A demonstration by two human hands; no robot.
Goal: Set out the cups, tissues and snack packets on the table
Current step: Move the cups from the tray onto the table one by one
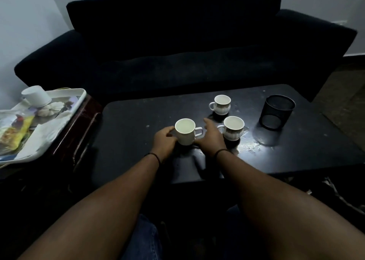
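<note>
Right now we have a plain white cup (185,131) standing up on the dark table (128,125), and it looks empty inside. Our left hand (165,142) curls around its left side, with the fingers touching the cup wall. Our right hand (211,137) sits by the handle side; its fingers are loosely spread and reach past the handle, and we cannot tell if they press on it.

Just to the right stands a second cup (233,128) with a pattern, and a third cup (220,104) stands behind it. Both look empty. A black mesh pot (276,112) stands farther right, with nothing showing in it.

Off to the left, a white tray (65,109) rests on a small side table (83,125). It holds a white paper cup (36,97) lying tipped over, white tissues (47,130) and snack packets (13,133). The writing on the packets is too blurry to read. A dark sofa (177,52) sits behind the table.
</note>
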